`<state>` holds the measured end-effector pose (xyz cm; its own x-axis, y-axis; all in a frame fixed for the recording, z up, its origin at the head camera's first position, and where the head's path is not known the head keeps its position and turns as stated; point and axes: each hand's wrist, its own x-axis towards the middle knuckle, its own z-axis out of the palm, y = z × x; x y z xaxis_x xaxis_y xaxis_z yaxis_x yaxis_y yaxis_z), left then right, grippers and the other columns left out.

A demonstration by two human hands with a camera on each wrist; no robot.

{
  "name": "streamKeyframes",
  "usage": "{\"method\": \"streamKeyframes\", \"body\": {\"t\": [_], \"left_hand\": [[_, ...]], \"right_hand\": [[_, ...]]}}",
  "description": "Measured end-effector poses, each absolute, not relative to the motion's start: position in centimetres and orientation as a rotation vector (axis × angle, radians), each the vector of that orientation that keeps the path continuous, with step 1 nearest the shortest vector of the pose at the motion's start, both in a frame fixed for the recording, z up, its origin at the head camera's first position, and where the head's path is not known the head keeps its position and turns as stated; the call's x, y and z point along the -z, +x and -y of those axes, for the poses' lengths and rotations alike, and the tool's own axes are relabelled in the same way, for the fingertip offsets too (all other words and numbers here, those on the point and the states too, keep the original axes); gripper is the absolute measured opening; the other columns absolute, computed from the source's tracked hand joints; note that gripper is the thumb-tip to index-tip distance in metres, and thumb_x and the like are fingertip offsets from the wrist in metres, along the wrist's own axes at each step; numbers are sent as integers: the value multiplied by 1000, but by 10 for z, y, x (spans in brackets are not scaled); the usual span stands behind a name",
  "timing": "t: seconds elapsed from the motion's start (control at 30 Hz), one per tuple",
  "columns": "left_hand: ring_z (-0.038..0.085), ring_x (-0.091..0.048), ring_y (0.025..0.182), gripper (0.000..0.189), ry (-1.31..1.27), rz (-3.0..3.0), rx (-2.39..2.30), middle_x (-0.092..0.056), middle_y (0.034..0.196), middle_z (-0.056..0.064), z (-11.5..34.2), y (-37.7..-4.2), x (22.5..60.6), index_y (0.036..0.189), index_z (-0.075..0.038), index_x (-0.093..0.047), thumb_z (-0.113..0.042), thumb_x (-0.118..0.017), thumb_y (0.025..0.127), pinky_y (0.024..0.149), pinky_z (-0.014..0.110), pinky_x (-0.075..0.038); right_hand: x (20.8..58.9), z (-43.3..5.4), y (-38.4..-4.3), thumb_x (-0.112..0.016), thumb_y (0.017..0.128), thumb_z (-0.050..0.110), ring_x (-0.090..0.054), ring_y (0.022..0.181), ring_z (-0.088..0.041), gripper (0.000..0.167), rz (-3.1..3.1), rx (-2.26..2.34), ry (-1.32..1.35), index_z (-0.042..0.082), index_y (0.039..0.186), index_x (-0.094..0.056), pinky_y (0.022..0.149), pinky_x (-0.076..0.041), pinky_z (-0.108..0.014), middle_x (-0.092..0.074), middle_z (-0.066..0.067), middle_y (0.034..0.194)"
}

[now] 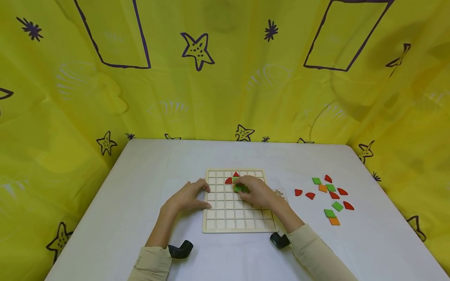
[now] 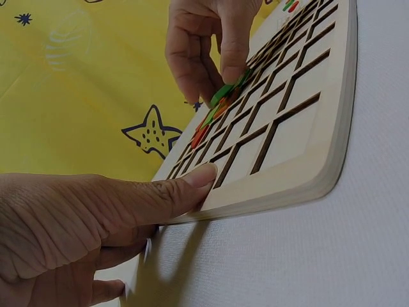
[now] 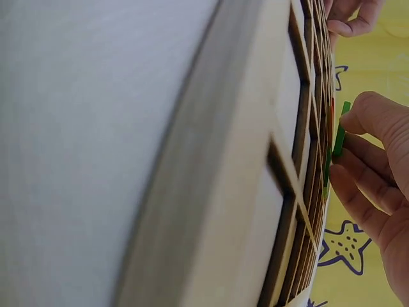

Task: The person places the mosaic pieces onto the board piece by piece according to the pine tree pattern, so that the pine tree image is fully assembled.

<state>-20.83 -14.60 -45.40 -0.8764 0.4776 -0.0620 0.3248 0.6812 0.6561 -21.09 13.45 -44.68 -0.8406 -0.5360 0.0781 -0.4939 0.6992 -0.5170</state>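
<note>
Pale wood made up the grid board [image 1: 240, 230], which lay flat on the white-covered desk [image 1: 158, 164]; the left hand [image 1: 188, 195] sat at the board's left edge, thumb on the rim and fingers wide apart from it, probably to keep the frame from sliding. The right hand [image 1: 259, 192] pinched a green tile [image 3: 342, 128] between thumb and fingers, the gap narrow; the tile stood tilted over the squares nearer the board's far edge, a fingertip hold that seemed suited to so thin a piece, leaving its rim free. A red triangle [image 1: 236, 174] lay in the row along that far edge; a red quarter-circle [image 1: 229, 180] lay one row nearer, to the left. A printed card [image 1: 281, 192] showed beside the board's right edge, partly hidden by the forearm; loose orange [image 1: 334, 221], green and red tiles were scattered towards the desk's right edge, presumably for easy reach by the right hand.
</note>
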Motion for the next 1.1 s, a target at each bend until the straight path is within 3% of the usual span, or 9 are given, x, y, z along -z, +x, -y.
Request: {"method": "streamKeyframes", "body": {"t": [0.67, 0.9, 1.1], "left_hand": [[30, -57, 128, 43, 642, -2654, -993, -64, 127, 8, 146, -208, 454, 108, -13, -59, -22, -90, 80, 123, 62, -22], [29, -60, 121, 43, 685, -2663, -986, -65, 122, 9, 147, -209, 454, 108, -11, -59, -20, -90, 79, 122, 63, -23], [28, -60, 118, 43, 696, -2670, -983, -65, 120, 8, 147, -209, 453, 107, -10, -59, -20, -91, 79, 122, 64, -23]], "right_hand": [[445, -112, -218, -69, 94, 5, -63, 99, -18, 30, -2843, 722, -1001, 6, 124, -69, 89, -56, -37, -70, -8, 119], [445, -107, -220, -68, 96, 4, -65, 113, -23, 23, -2840, 678, -1049, 7, 119, -72, 98, -55, -42, -71, -6, 119], [446, -107, -219, -69, 97, 7, -65, 111, -23, 21, -2845, 667, -1075, 8, 118, -71, 95, -56, -42, -71, -6, 118]]}}
